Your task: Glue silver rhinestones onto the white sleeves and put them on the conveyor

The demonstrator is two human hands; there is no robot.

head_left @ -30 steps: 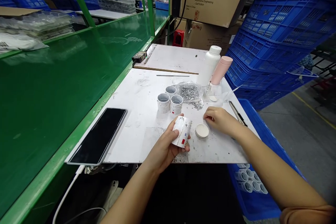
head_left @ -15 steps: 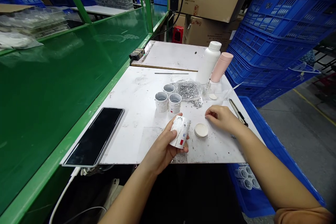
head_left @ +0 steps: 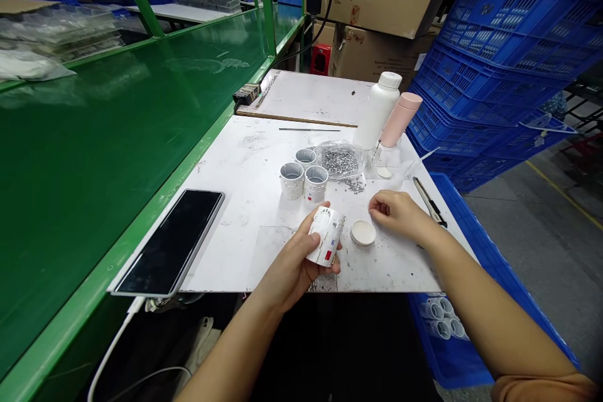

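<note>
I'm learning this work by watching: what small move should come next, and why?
Probably bring the right hand to the white cup: the left hand holds it, while the right hand waits beside the round dish. Whether it pinches anything is too small to tell.

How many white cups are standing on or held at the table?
4: the held cup in the left hand, and three standing together: back cup, front left cup, front right cup. Similar pieces in the blue crate are uncounted; some may be hidden.

Grey floor (head_left: 518, 239), yellow line (head_left: 565, 195); stacked blue crates (head_left: 499, 78).
</note>
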